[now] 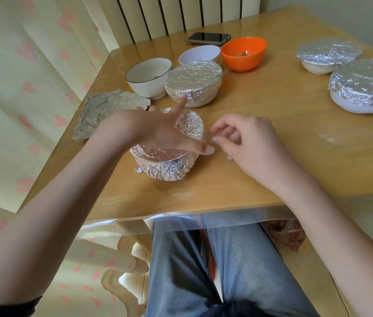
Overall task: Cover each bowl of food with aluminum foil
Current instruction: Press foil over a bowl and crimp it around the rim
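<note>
Crinkled aluminium foil wraps the nearest bowl (164, 161), which sits near the front edge of the wooden table (261, 156), directly before the seated person. Its foil is pleated down the sides, with one smoother flat patch on top and a small loose tag at the lower left.

Left hand (169, 136) is over this bowl, palm turned sideways, fingers straight and spread; the thumb reaches past the bowl's right edge. It grasps nothing. Right hand (247, 138) is just beside the bowl on its right, fingers loosely curled, thumb and forefinger tips close together; whether they pinch anything cannot be told.

Behind the near bowl stands a second foil-covered bowl (193, 82), its white base showing. Two more covered bowls (328, 56) (364, 85) stand at the far right. Uncovered: a white bowl with dark rim (148, 76), a plain white bowl (200, 54) and an orange bowl (243, 53) with food inside. A spare crumpled foil sheet (105, 110) lies at the table's left edge. A dark phone (208, 38) rests at the back.
</note>
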The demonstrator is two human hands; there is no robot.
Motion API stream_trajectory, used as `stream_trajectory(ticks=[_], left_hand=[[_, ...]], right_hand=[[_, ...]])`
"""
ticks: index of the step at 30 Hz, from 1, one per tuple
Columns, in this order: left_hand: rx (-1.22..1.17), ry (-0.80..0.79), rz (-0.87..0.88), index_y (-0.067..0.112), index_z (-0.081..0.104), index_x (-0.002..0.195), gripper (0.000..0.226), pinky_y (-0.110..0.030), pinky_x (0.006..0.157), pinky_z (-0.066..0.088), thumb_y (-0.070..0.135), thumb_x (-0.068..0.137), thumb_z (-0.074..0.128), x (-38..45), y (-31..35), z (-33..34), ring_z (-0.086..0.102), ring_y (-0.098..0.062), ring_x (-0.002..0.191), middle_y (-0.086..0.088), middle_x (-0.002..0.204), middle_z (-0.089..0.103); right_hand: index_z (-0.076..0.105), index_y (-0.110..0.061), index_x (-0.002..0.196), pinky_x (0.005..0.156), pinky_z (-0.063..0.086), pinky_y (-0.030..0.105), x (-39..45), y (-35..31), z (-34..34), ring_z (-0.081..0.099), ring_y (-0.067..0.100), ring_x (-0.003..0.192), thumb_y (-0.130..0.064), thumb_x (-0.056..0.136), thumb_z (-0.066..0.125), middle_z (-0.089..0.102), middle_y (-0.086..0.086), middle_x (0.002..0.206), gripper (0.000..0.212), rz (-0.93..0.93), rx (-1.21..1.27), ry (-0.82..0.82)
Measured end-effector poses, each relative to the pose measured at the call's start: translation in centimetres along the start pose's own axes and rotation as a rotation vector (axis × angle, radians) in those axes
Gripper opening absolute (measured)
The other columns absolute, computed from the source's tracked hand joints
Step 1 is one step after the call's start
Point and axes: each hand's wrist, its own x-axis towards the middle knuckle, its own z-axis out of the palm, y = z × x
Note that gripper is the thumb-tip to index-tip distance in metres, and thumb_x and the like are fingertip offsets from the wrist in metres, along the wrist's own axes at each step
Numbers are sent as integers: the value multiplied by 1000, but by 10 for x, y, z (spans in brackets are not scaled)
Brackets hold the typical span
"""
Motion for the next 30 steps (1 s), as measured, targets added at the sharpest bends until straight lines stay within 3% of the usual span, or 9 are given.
stream_trajectory(ticks=[3, 6, 8, 10, 13, 19, 24, 27, 30], left_hand=[[55, -33, 147, 57, -35, 135, 141, -55, 117, -1, 85, 38, 63, -6, -11, -10, -25, -23, 146, 2, 161, -24], [178, -89, 298, 62, -32, 134, 148, -58, 116, -6, 77, 30, 73, 0, -19, -12, -35, -19, 141, 13, 154, -36], [190, -92, 354, 66, -22, 135, 144, -58, 117, 2, 71, 35, 81, 5, -18, -5, -29, -18, 145, 17, 156, -30], [150, -44, 394, 65, -5, 136, 129, -54, 116, 17, 56, 48, 88, 9, -17, 0, -11, -14, 147, 23, 154, -10], [104, 10, 432, 64, 8, 129, 111, -51, 110, 30, 49, 52, 87, 11, -19, 4, 5, -12, 140, 23, 144, 8], [94, 20, 425, 64, 8, 126, 107, -47, 105, 30, 54, 45, 78, 13, -18, 5, 8, -9, 135, 22, 141, 10], [125, 22, 414, 63, 3, 130, 115, -49, 111, 27, 44, 56, 88, 14, -19, 4, 4, -10, 138, 20, 149, 4], [115, 19, 408, 62, 5, 133, 118, -53, 111, 28, 50, 49, 87, 14, -19, 6, 6, -12, 138, 20, 146, 7], [99, 26, 397, 62, 6, 133, 117, -56, 111, 29, 56, 38, 76, 13, -18, 6, 7, -14, 138, 19, 148, 8]], right_hand=[[64, -20, 102, 73, 53, 31, -18, -3, 6, 62, 10, 74, -28, 73, 79, 62, -4, 88, 34, 1, 27, -53], [60, -16, 100, 72, 54, 34, -20, -7, 15, 59, 12, 77, -41, 65, 81, 59, -3, 87, 47, -13, 32, -8], [60, -14, 93, 69, 54, 34, -17, -11, 19, 58, 13, 73, -40, 63, 84, 59, -2, 80, 47, -16, 41, 50], [61, -12, 87, 67, 53, 29, -15, -11, 20, 60, 14, 68, -32, 60, 88, 62, -2, 74, 44, 7, 113, 73], [63, -12, 81, 67, 55, 30, -10, -6, 19, 64, 18, 65, -21, 59, 89, 67, 1, 71, 35, 73, 296, 56], [63, -12, 73, 69, 58, 42, 4, 1, 12, 64, 19, 60, -10, 62, 86, 66, 2, 64, 26, 150, 491, -66], [58, -9, 67, 54, 58, 35, 24, -1, 0, 62, 18, 51, -7, 62, 86, 62, 4, 54, 28, 159, 437, -275], [52, -12, 60, 36, 43, 23, 42, -5, -9, 50, 9, 37, -17, 59, 89, 54, -4, 42, 37, 129, 243, -391], [48, -11, 56, 33, 29, 16, 51, -7, -12, 40, 6, 28, -22, 57, 89, 47, -6, 36, 42, 109, 154, -437]])
